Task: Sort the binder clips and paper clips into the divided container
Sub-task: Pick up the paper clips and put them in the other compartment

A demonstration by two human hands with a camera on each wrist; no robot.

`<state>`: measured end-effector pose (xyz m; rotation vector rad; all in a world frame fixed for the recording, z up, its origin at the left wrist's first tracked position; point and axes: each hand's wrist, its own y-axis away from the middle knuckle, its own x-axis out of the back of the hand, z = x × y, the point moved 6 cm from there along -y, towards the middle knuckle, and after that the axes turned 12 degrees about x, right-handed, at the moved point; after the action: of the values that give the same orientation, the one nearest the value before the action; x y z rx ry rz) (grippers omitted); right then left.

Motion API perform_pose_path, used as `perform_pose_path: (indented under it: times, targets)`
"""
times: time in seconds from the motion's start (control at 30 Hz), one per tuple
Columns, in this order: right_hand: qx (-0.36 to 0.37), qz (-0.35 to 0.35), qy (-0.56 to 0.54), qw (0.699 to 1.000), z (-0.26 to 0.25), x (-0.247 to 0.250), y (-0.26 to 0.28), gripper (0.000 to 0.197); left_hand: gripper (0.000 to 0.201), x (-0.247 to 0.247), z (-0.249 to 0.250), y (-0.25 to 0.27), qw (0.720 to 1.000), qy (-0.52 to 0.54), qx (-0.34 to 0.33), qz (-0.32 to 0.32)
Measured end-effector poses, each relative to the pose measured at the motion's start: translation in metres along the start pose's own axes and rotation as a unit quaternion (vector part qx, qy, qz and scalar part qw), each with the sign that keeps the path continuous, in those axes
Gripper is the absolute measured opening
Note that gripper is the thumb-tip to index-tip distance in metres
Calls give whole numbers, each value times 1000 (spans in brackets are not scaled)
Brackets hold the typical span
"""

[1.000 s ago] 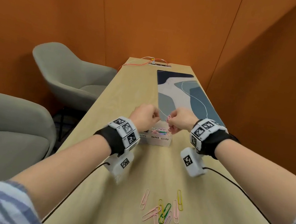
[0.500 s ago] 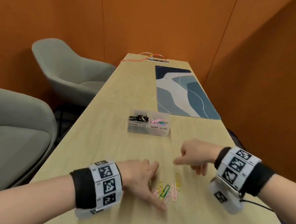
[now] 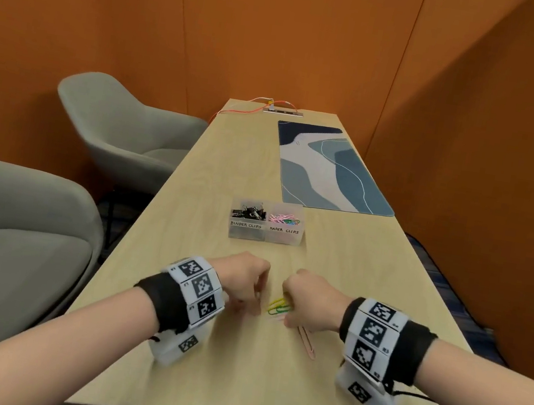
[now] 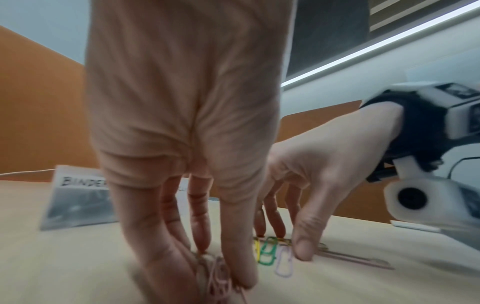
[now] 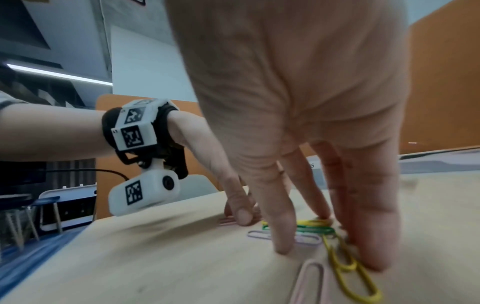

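The clear divided container (image 3: 299, 240) stands mid-table, black binder clips (image 3: 249, 213) in its left compartment and coloured paper clips (image 3: 285, 220) in its right. Loose paper clips (image 3: 278, 306) lie on the table nearer me, between my hands. My left hand (image 4: 207, 275) points down and pinches a bunch of pink paper clips (image 4: 217, 273) between thumb and fingers. My right hand (image 5: 327, 253) stands on its fingertips over yellow clips (image 5: 345, 267) and a green clip (image 5: 311, 229), thumb and fingers apart. A lilac clip (image 5: 309, 239) and a pink clip (image 3: 307, 342) lie beside it.
A blue patterned mat (image 3: 329, 168) lies at the far right of the table (image 3: 364, 303). An orange cable (image 3: 237, 111) runs to a socket strip at the far end. Two grey armchairs (image 3: 123, 132) stand to the left. Orange walls close in behind and on the right.
Both hands left the container, came back to the loose clips near me and closed in on the pile. The left hand has taken hold of pink clips; the right hand's fingertips are down.
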<state>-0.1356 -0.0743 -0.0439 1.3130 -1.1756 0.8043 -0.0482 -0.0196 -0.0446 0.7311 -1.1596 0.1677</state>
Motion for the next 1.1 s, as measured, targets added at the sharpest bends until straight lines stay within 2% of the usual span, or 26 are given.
perform_pose_path:
  times: [0.13,0.37,0.47,0.63,0.7,0.8,0.9,1.0,1.1]
  targets:
    - [27,37,14,999,4,5,-18,15,37,7,-9,-6,999,-15,-8,32]
    - [77,15,41,996,3,12,-21,20,31,7,-15,-9,1000,-1,-5,21]
    - [90,29,52,994,4,12,-23,21,30,6,-14,-11,1000,-7,-4,21]
    - [100,47,33,993,6,12,-23,31,30,7,-16,-13,992,-96,-18,78]
    - [93,44,32,994,5,11,-22,30,28,9,-19,-14,990,-107,-26,94]
    - [90,48,66,993,-2,13,-24,21,27,14,-20,-13,988,-98,-45,110]
    - [101,18,146,984,-14,13,-30,24,27,17,-22,-12,987,-80,-56,127]
    - [119,10,196,973,-22,13,-34,28,27,20,-25,-12,989,-28,-49,133]
    - [121,9,200,972,-18,12,-34,26,21,26,-26,-12,988,46,-41,139]
